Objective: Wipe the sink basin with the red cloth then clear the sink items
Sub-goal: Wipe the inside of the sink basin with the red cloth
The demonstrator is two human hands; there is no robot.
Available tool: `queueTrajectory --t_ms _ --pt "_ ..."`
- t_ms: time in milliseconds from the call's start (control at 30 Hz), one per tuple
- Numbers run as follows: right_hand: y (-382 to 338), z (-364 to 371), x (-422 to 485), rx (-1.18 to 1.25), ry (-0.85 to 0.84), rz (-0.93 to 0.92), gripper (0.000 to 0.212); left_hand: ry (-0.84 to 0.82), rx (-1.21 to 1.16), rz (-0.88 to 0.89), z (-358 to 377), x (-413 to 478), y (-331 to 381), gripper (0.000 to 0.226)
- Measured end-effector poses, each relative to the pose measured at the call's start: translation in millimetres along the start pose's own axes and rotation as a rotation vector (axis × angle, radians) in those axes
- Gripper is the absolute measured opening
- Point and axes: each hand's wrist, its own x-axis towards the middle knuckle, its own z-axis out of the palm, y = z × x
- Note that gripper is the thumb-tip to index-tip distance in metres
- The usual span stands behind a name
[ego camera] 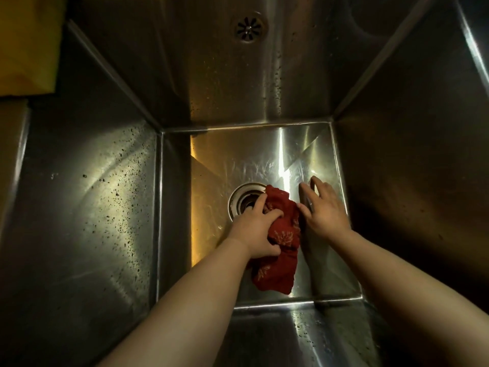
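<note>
Left hand [255,229] bunches the red cloth [280,242] under its palm, drain [244,201] just beyond it. Right hand [326,210], fingers spread, seems to rest on the sink basin [238,160] alongside. Flatten the cloth and sweep into the corners.

Cloth [281,234] in sink [105,207], R of drain [244,201]

The left hand [258,229] presses the bunched cloth [280,242] onto the sink [251,160] floor, its fingers [272,214] curled into the fabric. The drain [242,200] lies just beyond their tips. The right hand [328,210] rests beside the cloth, fingers [317,181] spread.
</note>
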Motion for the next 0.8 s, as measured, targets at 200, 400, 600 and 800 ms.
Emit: queueTrajectory --t_ms 200,400,600,800 --pt "-17 3 -1 0.014 -0.029 0.003 0.053 0.017 0.02 0.009 -10 1 -8 0.075" --pt "-45 6 11 0.057 0.0 -0.022 0.049 0.129 0.032 -0.061 -41 -6 -52 0.071" --pt "-56 4 19 0.051 -0.001 -0.003 0.051 0.218 0.081 -0.132 -80 -3 -85 0.07" --pt "-64 -2 31 0.064 0.014 -0.012 0.052 0.308 0.179 -0.354 -108 1 -111 0.07"
